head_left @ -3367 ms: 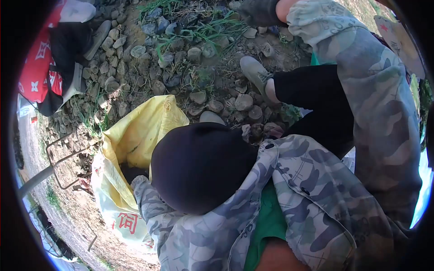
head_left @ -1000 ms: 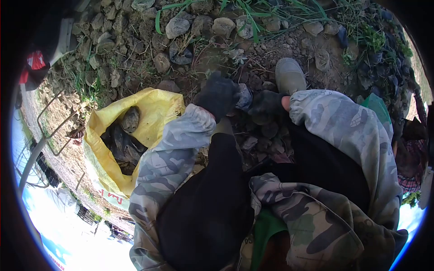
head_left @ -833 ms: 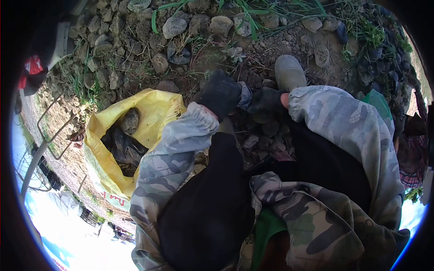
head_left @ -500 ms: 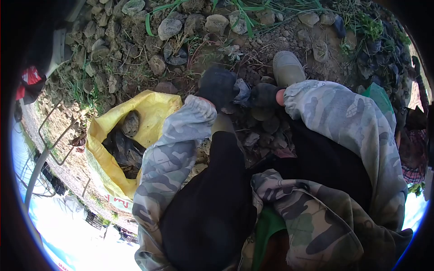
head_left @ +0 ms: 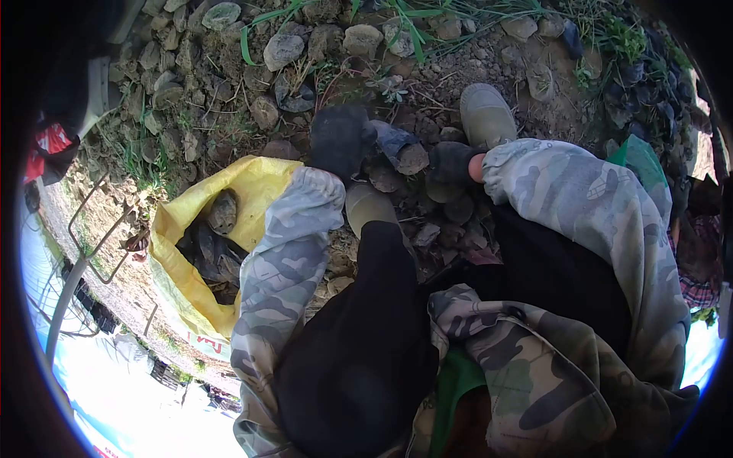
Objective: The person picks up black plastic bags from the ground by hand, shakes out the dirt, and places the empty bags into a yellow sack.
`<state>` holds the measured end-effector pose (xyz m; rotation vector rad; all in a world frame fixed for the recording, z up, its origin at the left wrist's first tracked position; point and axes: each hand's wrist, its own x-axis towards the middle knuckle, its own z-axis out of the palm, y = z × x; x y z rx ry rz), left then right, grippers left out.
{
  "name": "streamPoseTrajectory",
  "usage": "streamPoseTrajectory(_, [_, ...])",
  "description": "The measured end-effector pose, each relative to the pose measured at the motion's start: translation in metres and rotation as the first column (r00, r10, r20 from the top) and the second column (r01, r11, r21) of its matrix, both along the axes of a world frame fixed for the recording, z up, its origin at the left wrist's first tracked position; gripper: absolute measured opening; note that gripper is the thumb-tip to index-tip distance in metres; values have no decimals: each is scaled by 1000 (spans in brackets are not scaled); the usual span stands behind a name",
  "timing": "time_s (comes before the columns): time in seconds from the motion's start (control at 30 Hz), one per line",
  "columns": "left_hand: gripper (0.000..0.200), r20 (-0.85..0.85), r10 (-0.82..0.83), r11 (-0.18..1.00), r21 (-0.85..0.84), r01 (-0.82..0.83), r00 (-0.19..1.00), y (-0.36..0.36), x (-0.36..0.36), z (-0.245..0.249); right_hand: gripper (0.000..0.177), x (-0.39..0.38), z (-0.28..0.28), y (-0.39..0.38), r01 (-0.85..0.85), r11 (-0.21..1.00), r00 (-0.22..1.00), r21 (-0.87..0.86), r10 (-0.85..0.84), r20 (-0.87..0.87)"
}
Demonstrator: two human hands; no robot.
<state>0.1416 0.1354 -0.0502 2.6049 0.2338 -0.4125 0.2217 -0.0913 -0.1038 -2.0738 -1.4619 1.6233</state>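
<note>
My left hand [head_left: 338, 143], in a dark glove, is closed at the left end of a small dark plastic bag [head_left: 392, 140] with a lump of soil [head_left: 412, 159] showing at its other end. A short gap to the right, my right hand [head_left: 449, 163], also gloved, hangs low over the stony ground between my shoes. Its fingers are dark and hard to make out. Beside my left sleeve stands an open yellow sack [head_left: 177, 221]. Inside it lie dark plastic scraps [head_left: 214, 256] and a rounded clod [head_left: 223, 211].
Stones and clods [head_left: 284, 51] cover the soil ahead, with grass [head_left: 416, 34] along the far side. My beige shoes [head_left: 489, 114] flank the work spot. A metal frame [head_left: 72, 267] stands left of the sack. More black plastic [head_left: 637, 95] lies at the far right, near another person's checked clothing [head_left: 699, 267].
My left hand has moved left, away from my right hand, with the plastic bag following it. The bag's soil end now shows. My right hand has barely shifted.
</note>
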Motion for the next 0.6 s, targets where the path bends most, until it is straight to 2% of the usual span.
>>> streamPoseTrajectory(0.07, [19, -6, 37, 999, -10, -37, 999, 3, 4, 10, 29, -1, -8, -5, 63, 998, 998, 30, -63, 5])
streamPoseTrajectory(0.13, [16, 130, 18, 997, 65, -27, 991, 5, 3, 18, 28, 0, -13, -4, 179, 978, 984, 109, -176, -43])
streamPoseTrajectory(0.17, [16, 131, 20, 997, 69, -30, 991, 8, 2, 18, 28, 0, -16, -3, 177, 978, 984, 113, -173, -43])
streamPoseTrajectory(0.23, [14, 316, 16, 992, 117, -55, 949, 16, -3, 16, 30, 6, -8, 4, 184, 977, 982, 104, -179, -53])
streamPoseTrajectory(0.37, [13, 423, 73, 969, 186, -165, 903, 36, -9, 17, 27, 22, 7, 18, 211, 970, 977, 122, -211, -7])
streamPoseTrajectory(0.4, [12, 338, 129, 966, 170, -195, 932, 42, -12, 19, 25, 26, 8, 20, -28, 940, 995, 339, -7, 103])
streamPoseTrajectory(0.43, [12, 249, 182, 961, 158, -226, 951, 48, -11, 26, 24, 31, 10, 24, -276, 816, 954, 508, 165, 252])
streamPoseTrajectory(0.47, [12, 253, 183, 960, 165, -228, 950, 53, -12, 22, 24, 35, 25, 33, -279, 812, 953, 513, 166, 255])
streamPoseTrajectory(0.5, [17, 288, 191, 942, 216, -258, 939, 59, -14, 14, 23, 40, 41, 43, 20, 965, 997, 262, 0, -76])
streamPoseTrajectory(0.53, [23, 322, 197, 920, 265, -288, 926, 64, -15, 10, 23, 45, 55, 50, 239, 966, 908, -96, -257, -332])
streamPoseTrajectory(0.57, [23, 325, 198, 918, 269, -292, 925, 67, -14, 12, 23, 50, 59, 53, 236, 967, 909, -91, -253, -331])
streamPoseTrajectory(0.6, [22, 300, 257, 906, 256, -337, 919, 71, -13, 14, 24, 53, 63, 55, 387, 881, 750, -272, -473, -462])
